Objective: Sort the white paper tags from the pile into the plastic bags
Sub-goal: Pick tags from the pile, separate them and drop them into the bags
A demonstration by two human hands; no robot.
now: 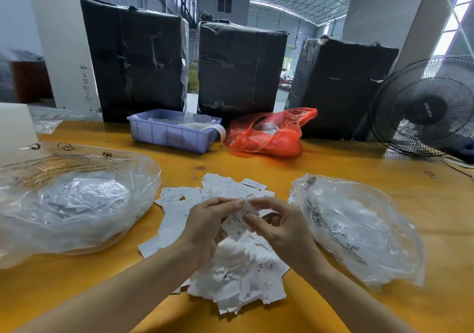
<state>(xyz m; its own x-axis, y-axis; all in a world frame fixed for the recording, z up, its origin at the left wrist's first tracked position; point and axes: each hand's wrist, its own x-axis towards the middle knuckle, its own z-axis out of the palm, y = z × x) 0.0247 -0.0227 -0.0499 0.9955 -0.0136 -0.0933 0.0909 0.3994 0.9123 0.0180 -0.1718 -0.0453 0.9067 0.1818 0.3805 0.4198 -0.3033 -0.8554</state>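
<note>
While both hands meet at lower centre of the frame, they pinch one white tag (237, 223) between them: the left hand (207, 226) has its fingertips curled on the tag's upper edge, and the right hand (278, 226) clamps it between thumb and forefinger from the other side. An "M" shows on the tag's lower end. Held just above the pile (225, 263), the tag sits over loose white tags that spread across the yellow table (333, 158) from mid-frame down toward the bottom edge; several there show an "S". At left lies a clear bag (77, 204) with tags already inside, one marked "XS". At right lies a second clear bag (359, 230), crumpled, its contents too hard to tell. Further up the frame, a blue tray (171, 134) stands just left of a red bag (272, 134). Behind them rise three black wrapped bales (241, 68). A black fan (425, 107) stands at the right edge.
</note>
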